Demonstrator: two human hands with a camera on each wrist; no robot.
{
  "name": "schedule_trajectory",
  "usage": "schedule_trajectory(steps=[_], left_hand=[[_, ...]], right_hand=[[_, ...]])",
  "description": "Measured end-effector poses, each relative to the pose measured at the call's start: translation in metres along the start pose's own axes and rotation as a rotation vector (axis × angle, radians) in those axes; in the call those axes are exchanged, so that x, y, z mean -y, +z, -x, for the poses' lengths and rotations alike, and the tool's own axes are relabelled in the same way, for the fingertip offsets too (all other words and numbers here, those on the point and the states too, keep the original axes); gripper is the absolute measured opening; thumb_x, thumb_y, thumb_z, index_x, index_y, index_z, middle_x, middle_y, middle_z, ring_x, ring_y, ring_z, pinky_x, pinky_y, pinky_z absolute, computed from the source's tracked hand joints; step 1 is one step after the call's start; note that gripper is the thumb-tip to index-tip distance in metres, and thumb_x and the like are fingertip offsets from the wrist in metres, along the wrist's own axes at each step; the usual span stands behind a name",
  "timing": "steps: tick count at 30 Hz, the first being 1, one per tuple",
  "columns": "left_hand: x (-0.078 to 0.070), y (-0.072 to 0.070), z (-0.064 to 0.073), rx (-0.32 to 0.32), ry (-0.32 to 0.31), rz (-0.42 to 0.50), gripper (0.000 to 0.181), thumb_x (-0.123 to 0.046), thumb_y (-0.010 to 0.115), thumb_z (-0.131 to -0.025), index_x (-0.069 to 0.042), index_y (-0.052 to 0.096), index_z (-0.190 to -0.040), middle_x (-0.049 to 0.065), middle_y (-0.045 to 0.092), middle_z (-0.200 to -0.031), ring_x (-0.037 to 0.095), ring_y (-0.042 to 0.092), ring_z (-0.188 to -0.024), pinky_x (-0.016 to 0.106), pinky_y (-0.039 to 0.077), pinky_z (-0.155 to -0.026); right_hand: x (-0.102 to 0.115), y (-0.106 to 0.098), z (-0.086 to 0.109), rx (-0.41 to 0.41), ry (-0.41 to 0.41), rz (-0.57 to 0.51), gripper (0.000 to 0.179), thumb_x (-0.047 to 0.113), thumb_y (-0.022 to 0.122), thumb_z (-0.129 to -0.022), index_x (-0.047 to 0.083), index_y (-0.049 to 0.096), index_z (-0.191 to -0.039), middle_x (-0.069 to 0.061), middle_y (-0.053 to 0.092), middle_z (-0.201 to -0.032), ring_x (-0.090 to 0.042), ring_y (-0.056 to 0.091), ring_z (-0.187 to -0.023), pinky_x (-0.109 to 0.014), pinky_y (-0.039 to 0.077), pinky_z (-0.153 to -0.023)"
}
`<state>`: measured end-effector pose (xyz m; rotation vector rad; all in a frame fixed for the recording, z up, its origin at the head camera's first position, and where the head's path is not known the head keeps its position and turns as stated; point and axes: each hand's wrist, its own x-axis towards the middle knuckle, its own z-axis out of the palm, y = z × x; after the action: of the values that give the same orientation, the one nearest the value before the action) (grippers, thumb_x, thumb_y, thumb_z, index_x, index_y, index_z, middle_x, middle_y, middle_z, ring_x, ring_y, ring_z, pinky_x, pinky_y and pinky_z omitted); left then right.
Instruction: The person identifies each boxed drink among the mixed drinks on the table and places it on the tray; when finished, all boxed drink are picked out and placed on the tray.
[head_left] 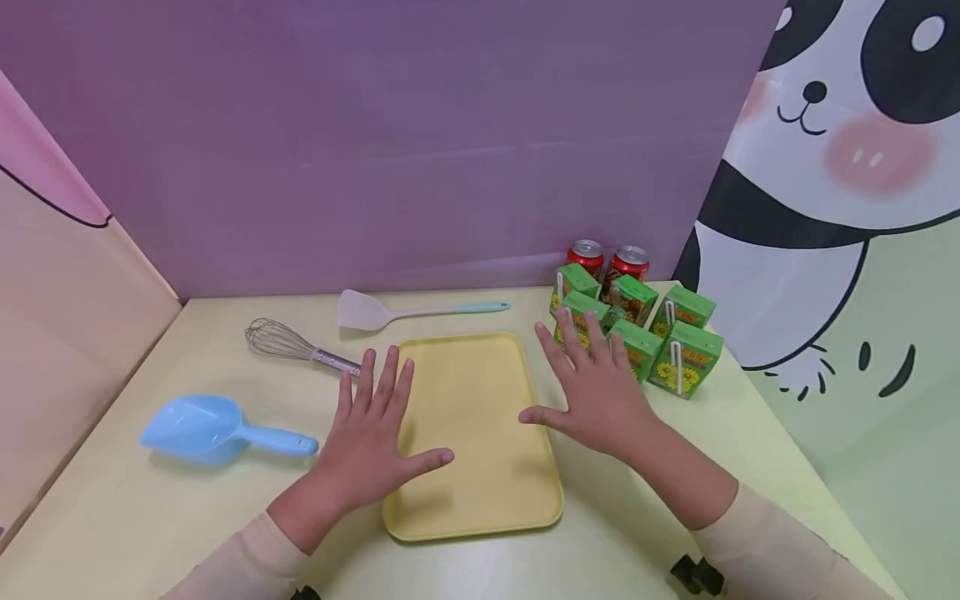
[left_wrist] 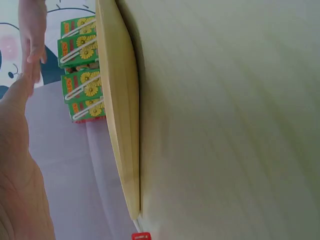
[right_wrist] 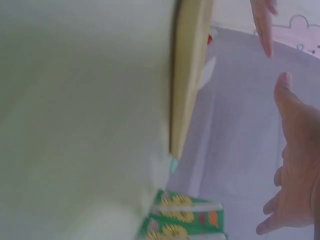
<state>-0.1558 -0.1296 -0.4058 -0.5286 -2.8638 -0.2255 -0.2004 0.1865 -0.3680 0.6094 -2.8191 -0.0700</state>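
Observation:
Both hands hover above a yellow tray (head_left: 472,433) with their fingers spread. In the head view the left hand (head_left: 371,446) overlaps the tray's left edge, palm down and holding nothing. My right hand (head_left: 600,387) is over the tray's right side, its fingertips pointing toward several green drink cartons (head_left: 686,358) with straws on them. The left wrist view shows the left hand (left_wrist: 20,165) raised above the level of the tray (left_wrist: 120,110). Likewise, the right hand (right_wrist: 300,165) is held above the tray (right_wrist: 187,75) in the right wrist view.
A blue scoop (head_left: 198,429) lies at the left, and a whisk (head_left: 288,342) is behind it, its handle end near the left fingertips. Along the back lies a spatula (head_left: 367,312) with a pale head. Two red cans (head_left: 628,262) stand behind the cartons, by the purple backdrop (head_left: 420,150).

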Motion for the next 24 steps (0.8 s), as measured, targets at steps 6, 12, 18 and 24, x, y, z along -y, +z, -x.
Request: schedule_trajectory(steps=[6, 12, 18, 24], left_hand=[[0.012, -0.002, 0.004, 0.002, 0.035, -0.059, 0.117, -0.091, 0.034, -0.077, -0.015, -0.001, -0.159, 0.001, -0.020, -0.164, 0.031, -0.017, -0.151, 0.056, -0.003, -0.120], [0.019, -0.006, 0.018, 0.159, -0.037, 0.156, 0.121, -0.089, 0.042, -0.076, -0.012, -0.002, -0.158, 0.002, -0.012, -0.165, 0.028, -0.007, -0.153, 0.053, 0.012, -0.122], [0.014, -0.003, 0.034, 0.368, -0.152, 0.296, 0.129, -0.091, 0.052, -0.067, -0.008, 0.013, -0.158, 0.008, 0.013, -0.165, 0.029, 0.016, -0.151, 0.055, 0.033, -0.113], [0.012, 0.001, 0.041, 0.413, -0.141, 0.287, 0.130, -0.084, 0.064, -0.065, -0.002, 0.020, -0.156, 0.012, 0.022, -0.163, 0.031, 0.020, -0.150, 0.052, 0.034, -0.113]], right_hand=[[-0.042, -0.021, -0.004, 0.068, 0.081, -0.035, 0.107, 0.075, 0.055, -0.083, 0.013, 0.012, -0.159, -0.019, 0.012, -0.164, -0.046, 0.013, -0.148, -0.066, 0.022, -0.113], [-0.080, -0.029, -0.012, 0.118, 0.159, -0.058, 0.097, 0.062, 0.064, -0.086, 0.000, 0.028, -0.151, -0.026, 0.036, -0.152, -0.050, 0.035, -0.135, -0.062, 0.031, -0.110], [-0.098, -0.015, -0.016, 0.193, 0.201, -0.061, 0.086, 0.049, 0.070, -0.087, -0.003, 0.036, -0.146, -0.029, 0.051, -0.139, -0.051, 0.046, -0.126, -0.063, 0.041, -0.100], [-0.103, -0.006, -0.017, 0.133, 0.130, -0.001, 0.064, 0.027, 0.076, -0.086, -0.004, 0.050, -0.135, -0.027, 0.063, -0.122, -0.045, 0.057, -0.112, -0.061, 0.047, -0.091]])
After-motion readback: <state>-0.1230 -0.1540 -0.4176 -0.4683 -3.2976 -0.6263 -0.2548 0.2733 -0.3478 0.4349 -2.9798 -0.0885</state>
